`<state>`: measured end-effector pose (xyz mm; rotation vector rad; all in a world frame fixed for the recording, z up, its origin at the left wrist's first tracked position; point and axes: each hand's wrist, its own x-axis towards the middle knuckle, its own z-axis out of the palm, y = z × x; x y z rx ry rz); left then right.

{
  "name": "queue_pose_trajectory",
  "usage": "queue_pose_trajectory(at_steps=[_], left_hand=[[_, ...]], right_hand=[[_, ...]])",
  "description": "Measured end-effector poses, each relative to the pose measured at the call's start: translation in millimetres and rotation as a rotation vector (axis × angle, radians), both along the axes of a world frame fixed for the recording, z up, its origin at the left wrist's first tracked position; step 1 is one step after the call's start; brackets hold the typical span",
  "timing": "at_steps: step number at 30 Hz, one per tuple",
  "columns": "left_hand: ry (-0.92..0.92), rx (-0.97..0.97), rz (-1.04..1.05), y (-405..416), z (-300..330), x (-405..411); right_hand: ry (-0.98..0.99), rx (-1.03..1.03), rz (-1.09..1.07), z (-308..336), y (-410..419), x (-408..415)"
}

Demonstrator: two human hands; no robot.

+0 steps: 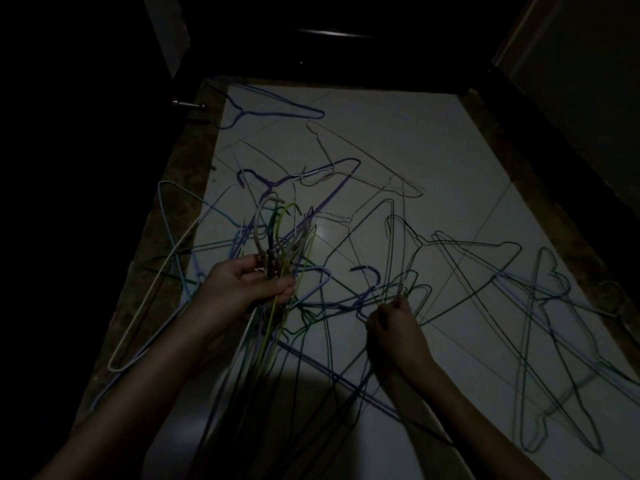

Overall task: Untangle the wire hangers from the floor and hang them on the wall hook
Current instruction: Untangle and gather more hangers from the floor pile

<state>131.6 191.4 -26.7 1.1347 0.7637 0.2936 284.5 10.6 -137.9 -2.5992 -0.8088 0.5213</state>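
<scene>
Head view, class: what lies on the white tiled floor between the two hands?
In the head view, tangled wire hangers, purple and green, cross the floor between the left hand and right hand.

Light: very dim; one small bright glare (323, 233) sits on the tile near the middle of the view.
Floor: pale glossy tiles (398, 140) with thin grout lines running diagonally.
Border: a brownish mottled stone strip (194, 168) edges the tiles on the left, far and right sides.
Left side: black, with a small metal knob (188, 105) catching light.
Far end: dark furniture bearing a faint horizontal highlight (332, 32).
Right wall: pale (588, 64) above a dark skirting.
</scene>
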Motion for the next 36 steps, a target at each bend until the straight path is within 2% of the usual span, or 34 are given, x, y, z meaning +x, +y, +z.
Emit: queue_pose_trajectory(at_steps=[10, 13, 16, 20, 24, 30, 36], left_hand=[[0.01, 0.034, 0.001, -1.7, -2.8, 2.6], [0.011, 0.036, 0.003, -2.4, -2.3, 3.8], [0.001, 0.019, 0.031, 0.0, -2.6, 2.9], [-0.003, 0.012, 0.077, 4.3, -3.9, 0.4], [0.001, 0.018, 0.079, 4.4, -4.7, -0.1], [0.006, 0.013, 0.085, 3.7, -6.3, 1.2], [0.032, 0.004, 0.092, 4.8, -5.2, 0.7]], right_hand=[[0.005, 0.09, -0.067, 2.9, -16.2, 18.6], [-0.081, 0.107, -0.095, 6.6, -15.9, 13.0], [-0.174, 0.007, -0.07, 13.8, -11.3, 11.2], [-0.133, -0.047, -0.027, 22.4, -8.8, 12.4], [-0.062, -0.014, -0.029, 26.3, -3.2, 12.1], [0.101, -0.036, -0.14, 32.5, 14.1, 23.7], [0.133, 0.055, -0.22, 40.2, 37.8, 22.2]])
